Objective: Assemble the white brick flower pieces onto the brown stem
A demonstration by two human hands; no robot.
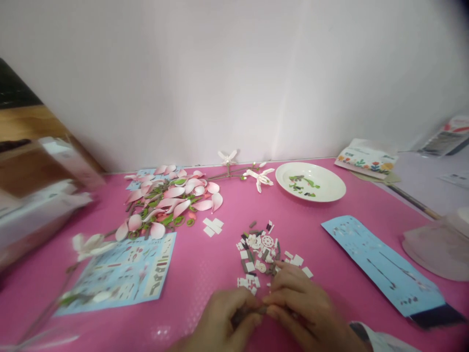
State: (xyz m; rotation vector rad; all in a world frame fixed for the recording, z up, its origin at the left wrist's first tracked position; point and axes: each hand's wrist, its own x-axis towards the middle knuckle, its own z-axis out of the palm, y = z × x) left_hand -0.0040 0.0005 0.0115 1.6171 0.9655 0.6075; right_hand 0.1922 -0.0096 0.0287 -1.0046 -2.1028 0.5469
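My left hand (229, 320) is closed around a small dark brown-grey building-brick piece (240, 313), low in the middle of the view. My right hand (300, 303) meets it from the right, thumb and fingers pinched at that piece's other end. Much of the piece is hidden by my fingers, so its exact shape does not show. Just beyond my hands lies a loose pile of small white and brown-grey bricks (267, 241), with round white parts among them. A blue instruction booklet (377, 264) lies unfolded to the right.
Pink petals (174, 191) and green parts are heaped at the left. Below them is a blue instruction sheet (146, 274). Several white tiles (212, 226) lie nearby. At the back are a brick-built flower branch (234, 172) and a white plate (311, 183) with green pieces.
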